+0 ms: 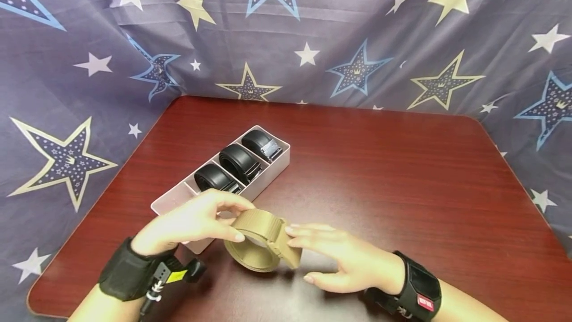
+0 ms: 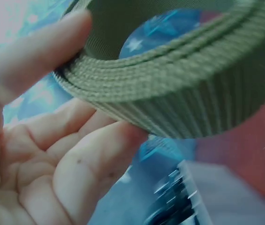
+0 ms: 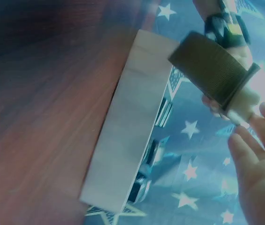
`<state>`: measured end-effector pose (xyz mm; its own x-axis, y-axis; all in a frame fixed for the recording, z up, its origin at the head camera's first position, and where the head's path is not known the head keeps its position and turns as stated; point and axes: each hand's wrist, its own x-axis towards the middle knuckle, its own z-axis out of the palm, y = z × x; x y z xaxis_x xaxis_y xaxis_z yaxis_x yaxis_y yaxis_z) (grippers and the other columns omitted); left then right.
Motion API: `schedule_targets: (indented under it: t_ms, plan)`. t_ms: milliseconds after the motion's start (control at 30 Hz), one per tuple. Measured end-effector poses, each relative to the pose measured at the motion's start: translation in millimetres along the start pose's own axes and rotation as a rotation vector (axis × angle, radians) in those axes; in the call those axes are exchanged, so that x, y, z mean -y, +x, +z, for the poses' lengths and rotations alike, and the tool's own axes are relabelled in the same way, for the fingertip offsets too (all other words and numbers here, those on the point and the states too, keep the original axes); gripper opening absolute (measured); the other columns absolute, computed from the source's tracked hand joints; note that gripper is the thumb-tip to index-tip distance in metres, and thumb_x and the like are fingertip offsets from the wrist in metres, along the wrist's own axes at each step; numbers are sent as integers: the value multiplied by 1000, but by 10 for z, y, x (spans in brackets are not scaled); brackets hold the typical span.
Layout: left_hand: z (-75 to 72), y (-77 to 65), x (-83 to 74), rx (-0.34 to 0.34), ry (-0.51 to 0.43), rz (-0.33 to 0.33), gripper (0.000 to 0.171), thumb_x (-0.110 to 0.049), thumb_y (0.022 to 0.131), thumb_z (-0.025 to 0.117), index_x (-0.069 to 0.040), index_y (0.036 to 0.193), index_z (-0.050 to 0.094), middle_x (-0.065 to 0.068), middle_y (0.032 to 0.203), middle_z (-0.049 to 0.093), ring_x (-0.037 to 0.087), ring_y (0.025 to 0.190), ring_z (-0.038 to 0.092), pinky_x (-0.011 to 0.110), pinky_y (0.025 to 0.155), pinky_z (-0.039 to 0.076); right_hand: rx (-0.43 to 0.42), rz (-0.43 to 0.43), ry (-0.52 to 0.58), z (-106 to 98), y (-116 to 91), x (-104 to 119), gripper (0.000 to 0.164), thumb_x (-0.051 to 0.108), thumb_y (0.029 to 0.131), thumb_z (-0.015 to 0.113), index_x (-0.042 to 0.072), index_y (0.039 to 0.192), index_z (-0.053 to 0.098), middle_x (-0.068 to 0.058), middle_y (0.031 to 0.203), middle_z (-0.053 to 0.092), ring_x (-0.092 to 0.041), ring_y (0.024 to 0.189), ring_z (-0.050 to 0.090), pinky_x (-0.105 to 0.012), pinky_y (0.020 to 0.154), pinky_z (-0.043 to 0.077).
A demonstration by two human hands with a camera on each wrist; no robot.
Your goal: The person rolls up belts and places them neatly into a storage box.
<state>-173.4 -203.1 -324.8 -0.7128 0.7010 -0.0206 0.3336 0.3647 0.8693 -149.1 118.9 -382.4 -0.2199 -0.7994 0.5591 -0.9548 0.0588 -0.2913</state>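
A rolled tan webbing belt (image 1: 258, 223) is held above the table's near part, its ribbed coil tilted. My left hand (image 1: 198, 220) pinches the coil's wall between thumb and fingers; in the left wrist view the thumb (image 2: 38, 58) lies on the inner side of the belt (image 2: 170, 101), the fingers underneath. At the coil's right side is a flat buckle (image 1: 287, 248). Straight fingers of my right hand (image 1: 346, 257) touch this buckle, with the thumb apart below. In the right wrist view, the buckle end (image 3: 245, 103) looks washed out by glare beside the right fingertips.
A pale divided organizer box (image 1: 270, 175) stands slantwise behind the left hand. Three rolled black belts (image 1: 239, 162) with metal buckles sit in separate compartments. The reddish-brown wooden table (image 1: 380, 173) extends to the right, and a star-patterned cloth (image 1: 313, 29) hangs behind it.
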Motion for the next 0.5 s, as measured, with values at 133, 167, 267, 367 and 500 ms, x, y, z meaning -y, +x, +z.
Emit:
schedule_targets:
  t_ms: [133,167,267,367,500]
  plan:
    - [-176,-163,36,-8,31,42,41,-9,84,82,2,121,69,-1,109,73,0,97,64,19,90,54,56,-103,-150,57,149,22,53,26,95,71,-1,140,58,-17,144,61,-32,136,58,-38,115,45]
    - [-219,-207,54,-10,31,47,41,-7,83,82,2,121,69,-5,110,73,0,97,64,19,90,54,73,-105,-187,79,183,30,55,27,94,72,1,141,58,-15,145,61,-31,138,57,-38,115,45]
    - [-347,-341,117,-36,80,95,42,-1,81,82,1,122,69,-13,111,71,1,97,64,17,87,54,121,-96,-281,152,294,38,60,34,91,75,7,142,60,-7,147,61,-27,141,54,-37,115,44]
    - [-457,-455,174,-58,124,144,46,4,78,81,-3,122,69,-14,112,69,3,97,64,16,85,54,164,-89,-348,232,411,23,61,42,91,75,12,142,61,-3,148,61,-24,142,53,-36,116,43]
    - [-589,-578,227,-98,229,190,54,6,75,82,-12,124,70,-15,116,68,0,102,62,12,87,51,242,-56,-391,325,590,6,61,47,94,71,16,145,59,1,152,58,-20,146,48,-38,119,39]
